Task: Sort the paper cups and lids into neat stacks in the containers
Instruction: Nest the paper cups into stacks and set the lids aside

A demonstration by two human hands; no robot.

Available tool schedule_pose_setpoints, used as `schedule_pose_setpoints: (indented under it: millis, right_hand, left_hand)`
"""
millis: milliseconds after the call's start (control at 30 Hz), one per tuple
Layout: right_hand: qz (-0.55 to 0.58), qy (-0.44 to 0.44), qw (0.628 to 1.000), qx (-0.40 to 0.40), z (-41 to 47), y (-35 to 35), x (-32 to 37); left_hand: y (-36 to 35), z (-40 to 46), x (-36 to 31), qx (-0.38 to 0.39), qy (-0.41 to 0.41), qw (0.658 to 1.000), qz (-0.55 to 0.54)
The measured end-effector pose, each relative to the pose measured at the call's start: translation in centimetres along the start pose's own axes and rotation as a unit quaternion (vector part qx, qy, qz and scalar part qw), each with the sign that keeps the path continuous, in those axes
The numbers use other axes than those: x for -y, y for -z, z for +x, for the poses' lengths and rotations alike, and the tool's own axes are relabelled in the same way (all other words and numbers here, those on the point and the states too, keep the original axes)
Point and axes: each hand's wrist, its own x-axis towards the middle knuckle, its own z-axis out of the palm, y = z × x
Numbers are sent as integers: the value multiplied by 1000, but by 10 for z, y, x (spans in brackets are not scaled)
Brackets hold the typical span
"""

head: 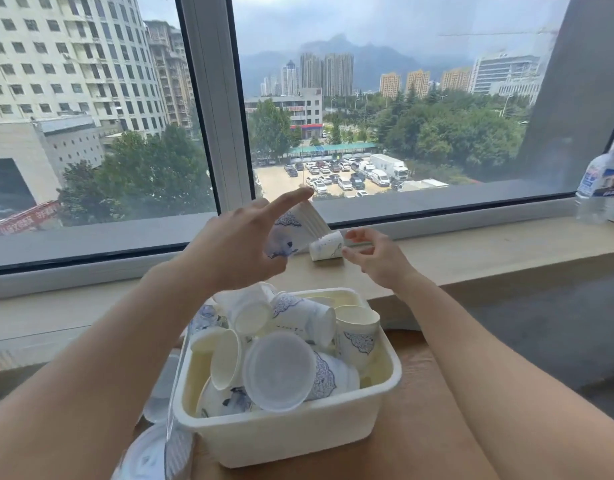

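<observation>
My left hand (244,242) holds a stack of white paper cups with blue patterns (296,228) tilted over the window sill, the index finger stretched straight along its top. My right hand (374,256) pinches a single small white cup (328,245) lying on its side just right of the stack's lower end. Below, a cream plastic tub (378,400) holds several loose cups and a clear round lid (279,370) jumbled together.
A clear container with lids (160,445) stands left of the tub on the wooden table. The beige window sill (489,247) runs across, with a water bottle (603,185) at its far right. Window glass rises right behind the sill.
</observation>
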Motion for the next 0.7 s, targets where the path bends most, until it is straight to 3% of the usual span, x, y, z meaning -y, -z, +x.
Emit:
schedule_pose_setpoints:
  millis: [300, 700]
  right_hand:
    - [26, -74, 996, 30, 46, -20, -31]
    - [120, -171, 975, 69, 47, -32, -24]
  left_hand:
    - [-27, 36, 28, 6, -7, 999, 41]
    - [-14, 7, 30, -33, 13, 999, 21]
